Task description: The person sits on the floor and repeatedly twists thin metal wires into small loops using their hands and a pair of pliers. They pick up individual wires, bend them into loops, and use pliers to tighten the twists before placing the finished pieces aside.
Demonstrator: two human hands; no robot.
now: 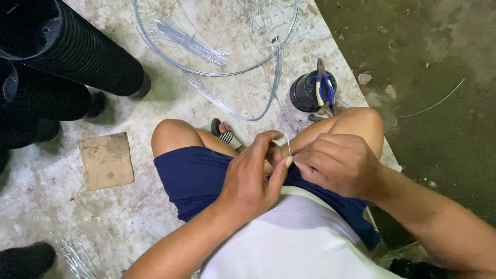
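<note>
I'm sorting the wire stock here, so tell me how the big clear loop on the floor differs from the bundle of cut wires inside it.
The clear loop is one long strand curved into a wide ring; the bundle of cut wires is many short, straight pieces lying side by side. The loop runs past the top of the picture, while the bundle lies wholly in view. Both look thin and pale and lie on the concrete floor.

Person seen from above, seated. Wears dark navy blue shorts (191,175), hem reaching mid-thigh, knees bare. White plain top (294,243) covers the torso, no visible print. Forearms bare, no sleeves reaching them. Left hand (250,178) and right hand (338,164) ungloved, without rings or watch. One foot in a dark strapped sandal (226,135).
</note>
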